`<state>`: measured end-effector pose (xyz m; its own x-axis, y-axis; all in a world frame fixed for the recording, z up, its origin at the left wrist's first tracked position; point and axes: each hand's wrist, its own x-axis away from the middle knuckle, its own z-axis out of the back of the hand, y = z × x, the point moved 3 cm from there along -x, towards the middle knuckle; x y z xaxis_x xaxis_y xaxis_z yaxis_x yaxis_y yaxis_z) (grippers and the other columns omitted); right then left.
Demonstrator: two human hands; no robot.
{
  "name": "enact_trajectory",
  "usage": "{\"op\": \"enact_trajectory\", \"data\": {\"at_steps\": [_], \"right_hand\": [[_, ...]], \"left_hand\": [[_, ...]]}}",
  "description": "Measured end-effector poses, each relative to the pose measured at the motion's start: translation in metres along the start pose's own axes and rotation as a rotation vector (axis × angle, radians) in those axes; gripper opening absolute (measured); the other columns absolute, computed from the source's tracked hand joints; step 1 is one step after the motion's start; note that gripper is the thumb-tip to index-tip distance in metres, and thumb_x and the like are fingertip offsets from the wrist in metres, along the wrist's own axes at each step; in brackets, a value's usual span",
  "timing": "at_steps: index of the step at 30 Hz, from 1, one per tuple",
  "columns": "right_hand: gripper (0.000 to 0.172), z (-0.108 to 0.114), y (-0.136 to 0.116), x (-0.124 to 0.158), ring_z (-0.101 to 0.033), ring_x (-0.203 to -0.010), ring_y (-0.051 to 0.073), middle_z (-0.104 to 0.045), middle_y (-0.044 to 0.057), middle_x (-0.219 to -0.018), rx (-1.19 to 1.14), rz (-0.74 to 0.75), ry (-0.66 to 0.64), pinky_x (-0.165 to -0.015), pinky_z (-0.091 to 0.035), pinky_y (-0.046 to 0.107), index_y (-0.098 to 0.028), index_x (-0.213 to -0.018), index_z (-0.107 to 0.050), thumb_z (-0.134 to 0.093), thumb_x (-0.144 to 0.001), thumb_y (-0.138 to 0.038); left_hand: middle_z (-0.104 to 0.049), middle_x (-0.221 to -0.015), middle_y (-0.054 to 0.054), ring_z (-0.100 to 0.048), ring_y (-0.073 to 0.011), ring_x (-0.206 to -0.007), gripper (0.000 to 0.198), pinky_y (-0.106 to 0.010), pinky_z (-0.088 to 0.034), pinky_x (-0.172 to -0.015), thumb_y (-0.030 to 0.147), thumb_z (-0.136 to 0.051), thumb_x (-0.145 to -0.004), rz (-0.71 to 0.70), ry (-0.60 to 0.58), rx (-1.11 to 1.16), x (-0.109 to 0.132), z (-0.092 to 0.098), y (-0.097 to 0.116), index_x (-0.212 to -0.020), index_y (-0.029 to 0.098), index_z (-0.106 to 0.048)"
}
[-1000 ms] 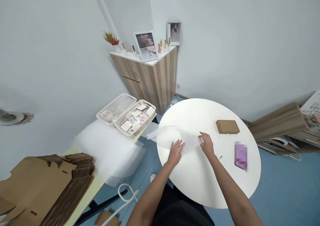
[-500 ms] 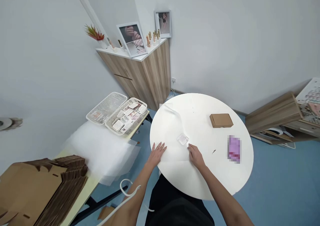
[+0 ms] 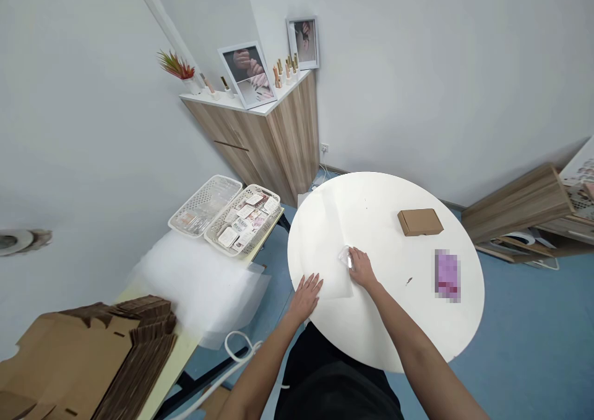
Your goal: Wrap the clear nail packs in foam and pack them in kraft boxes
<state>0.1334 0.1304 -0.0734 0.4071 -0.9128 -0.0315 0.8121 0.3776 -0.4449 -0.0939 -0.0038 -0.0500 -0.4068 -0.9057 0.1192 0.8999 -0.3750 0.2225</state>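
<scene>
A thin translucent white wrapping sheet (image 3: 322, 228) lies spread on the left half of the round white table (image 3: 394, 327). My left hand (image 3: 306, 297) rests flat on the sheet's near left part, fingers spread. My right hand (image 3: 362, 268) has its fingers closed on the right edge of a small clear plastic packet (image 3: 344, 257), which looks slightly tilted over the sheet. The fingers cover part of the packet, and its contents are too small to make out.
On the table's right side are a closed brown cardboard box (image 3: 421, 222) and a blurred purple item (image 3: 448, 276). To the left, a side table bears white baskets (image 3: 208, 239) of small packs, stacked translucent sheets (image 3: 204, 284) and flattened cardboard boxes (image 3: 78, 364).
My right hand has moved from beside the packet onto it and taken hold of its edge. The packet, flat before, now appears tilted. My left hand stays flat on the sheet.
</scene>
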Motion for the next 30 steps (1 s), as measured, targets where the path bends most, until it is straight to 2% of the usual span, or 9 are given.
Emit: {"op": "enact_trajectory", "data": {"at_steps": [3, 6, 10, 14, 19, 21, 23, 26, 30], "right_hand": [[0.071, 0.011, 0.011, 0.001, -0.041, -0.129, 0.033, -0.049, 0.019, -0.134, 0.009, -0.035, 0.101, -0.106, -0.034, 0.053, -0.014, -0.141, -0.032, -0.047, -0.071, -0.014], [0.073, 0.032, 0.023, 0.005, -0.040, -0.129, 0.034, -0.048, 0.019, -0.133, 0.018, -0.091, 0.194, -0.105, -0.035, 0.054, -0.014, -0.141, -0.029, -0.048, -0.070, -0.014], [0.073, 0.059, 0.018, 0.010, -0.038, -0.131, 0.033, -0.045, 0.020, -0.136, -0.014, -0.074, 0.228, -0.107, -0.035, 0.053, -0.013, -0.141, -0.026, -0.048, -0.072, -0.015], [0.079, 0.058, -0.015, 0.017, -0.034, -0.135, 0.032, -0.042, 0.019, -0.142, -0.051, 0.063, 0.099, -0.110, -0.029, 0.054, -0.014, -0.144, -0.024, -0.048, -0.069, -0.014], [0.084, 0.024, -0.055, 0.033, -0.031, -0.139, 0.030, -0.041, 0.019, -0.146, -0.041, 0.135, -0.200, -0.113, -0.021, 0.054, -0.014, -0.144, -0.029, -0.048, -0.062, -0.006], [0.083, 0.014, -0.064, 0.039, -0.030, -0.140, 0.028, -0.042, 0.018, -0.147, -0.023, 0.130, -0.277, -0.114, -0.020, 0.053, -0.013, -0.143, -0.032, -0.047, -0.062, -0.004], [0.079, 0.013, -0.070, 0.043, -0.028, -0.141, 0.028, -0.040, 0.017, -0.148, -0.001, 0.120, -0.295, -0.114, -0.020, 0.053, -0.013, -0.142, -0.035, -0.045, -0.064, -0.002], [0.066, 0.023, -0.077, 0.052, -0.028, -0.141, 0.030, -0.041, 0.016, -0.147, 0.000, 0.114, -0.215, -0.112, -0.022, 0.055, -0.015, -0.138, -0.039, -0.046, -0.073, -0.008], [0.040, 0.044, -0.082, 0.078, -0.049, -0.120, 0.030, -0.055, 0.015, -0.126, -0.125, 0.095, -0.077, -0.100, -0.040, 0.048, -0.019, -0.123, -0.050, -0.053, -0.086, -0.033]], "left_hand": [[-0.035, -0.155, -0.007, -0.029, -0.0256, -0.143, 0.057, -0.054, -0.027, -0.115, 0.011, -0.033, -0.092, 0.013, 0.025, -0.008, -0.001, -0.012, -0.005, -0.148, 0.024, -0.030], [-0.034, -0.155, -0.007, -0.027, -0.0253, -0.144, 0.057, -0.055, -0.028, -0.114, 0.008, -0.029, -0.094, -0.033, 0.045, -0.008, -0.002, -0.018, -0.013, -0.148, 0.025, -0.029], [-0.035, -0.154, -0.007, -0.026, -0.0242, -0.145, 0.054, -0.054, -0.027, -0.115, 0.010, -0.027, -0.097, -0.142, 0.046, 0.020, -0.011, -0.021, -0.017, -0.149, 0.025, -0.028], [-0.039, -0.152, -0.006, -0.029, -0.0239, -0.144, 0.049, -0.055, -0.025, -0.115, 0.015, -0.026, -0.100, -0.302, 0.022, 0.054, -0.021, -0.019, -0.005, -0.148, 0.025, -0.030], [-0.044, -0.149, -0.008, -0.033, -0.0228, -0.142, 0.044, -0.056, -0.021, -0.116, 0.020, -0.028, -0.102, -0.404, 0.060, 0.070, -0.012, -0.016, 0.009, -0.145, 0.024, -0.035], [-0.049, -0.145, -0.008, -0.038, -0.0214, -0.139, 0.042, -0.055, -0.023, -0.116, 0.020, -0.029, -0.102, -0.379, 0.085, 0.083, -0.004, -0.015, 0.009, -0.142, 0.023, -0.040], [-0.056, -0.139, -0.009, -0.047, -0.0199, -0.133, 0.038, -0.052, -0.028, -0.115, 0.023, -0.030, -0.102, -0.318, 0.107, 0.125, 0.002, -0.014, 0.008, -0.136, 0.022, -0.048], [-0.066, -0.124, -0.008, -0.060, -0.0178, -0.117, 0.037, -0.049, -0.034, -0.113, 0.028, -0.028, -0.102, -0.180, 0.151, 0.275, 0.007, -0.007, 0.005, -0.121, 0.021, -0.059], [-0.070, -0.112, -0.004, -0.065, -0.0183, -0.105, 0.039, -0.040, -0.048, -0.100, 0.037, -0.030, -0.101, 0.045, 0.167, 0.561, 0.002, 0.011, 0.003, -0.108, 0.023, -0.065]]}}
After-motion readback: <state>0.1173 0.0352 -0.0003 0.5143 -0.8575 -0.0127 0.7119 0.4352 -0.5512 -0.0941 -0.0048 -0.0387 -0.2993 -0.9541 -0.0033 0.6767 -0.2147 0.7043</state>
